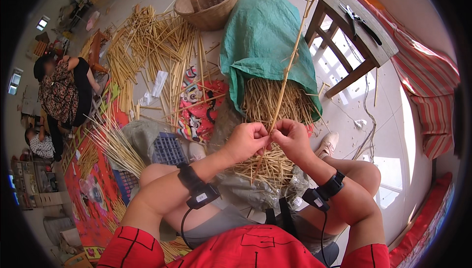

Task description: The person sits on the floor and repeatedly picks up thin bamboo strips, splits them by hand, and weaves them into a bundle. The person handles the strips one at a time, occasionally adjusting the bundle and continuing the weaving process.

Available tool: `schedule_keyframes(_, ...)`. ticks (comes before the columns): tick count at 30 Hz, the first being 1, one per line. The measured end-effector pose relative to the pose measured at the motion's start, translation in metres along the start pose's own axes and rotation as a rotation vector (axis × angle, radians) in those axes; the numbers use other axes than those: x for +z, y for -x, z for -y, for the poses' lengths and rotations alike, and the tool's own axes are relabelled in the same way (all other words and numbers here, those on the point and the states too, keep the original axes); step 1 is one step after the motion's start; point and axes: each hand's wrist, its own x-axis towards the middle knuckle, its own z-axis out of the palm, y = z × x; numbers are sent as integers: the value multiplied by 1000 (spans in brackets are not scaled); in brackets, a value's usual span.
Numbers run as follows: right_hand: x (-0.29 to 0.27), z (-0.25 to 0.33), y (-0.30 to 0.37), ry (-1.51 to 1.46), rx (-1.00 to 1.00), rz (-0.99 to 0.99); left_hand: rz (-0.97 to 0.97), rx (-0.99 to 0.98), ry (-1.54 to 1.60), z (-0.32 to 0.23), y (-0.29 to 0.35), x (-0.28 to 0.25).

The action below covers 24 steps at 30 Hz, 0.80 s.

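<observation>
Left hand [246, 140] and right hand [292, 136] are pinching one long tan stalk [286, 74] mid-frame; a loose brown straw heap [258, 98] above is seemingly waiting.

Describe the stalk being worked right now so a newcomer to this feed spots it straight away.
Find the big green sack at upper centre, with straw poking from its mouth. Just below that mouth, the left hand and right hand pinch one long stalk. Unlike the packed straw, it rises alone, slanting across the sack to the picture's top edge.
</observation>
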Motion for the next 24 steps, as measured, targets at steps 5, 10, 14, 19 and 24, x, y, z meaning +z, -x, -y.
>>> schedule_keyframes(5, 2, 11, 3, -79, 25, 33, 43, -5, 84, 3, 0, -1)
schedule_keyframes(10, -3, 12, 2, -185, 59, 68, 96, 26, 159, 4, -2, -4)
schedule_keyframes(14, -4, 18, 1, -150, 40, 96, 97, 16, 164, 4, -3, -7)
schedule_keyframes(19, -9, 15, -1, -91, 46, 96, 106, 21, 165, 5, -4, -8)
schedule_keyframes(24, -9, 17, -1, -165, 96, 124, 132, 24, 178, 3, -4, -8)
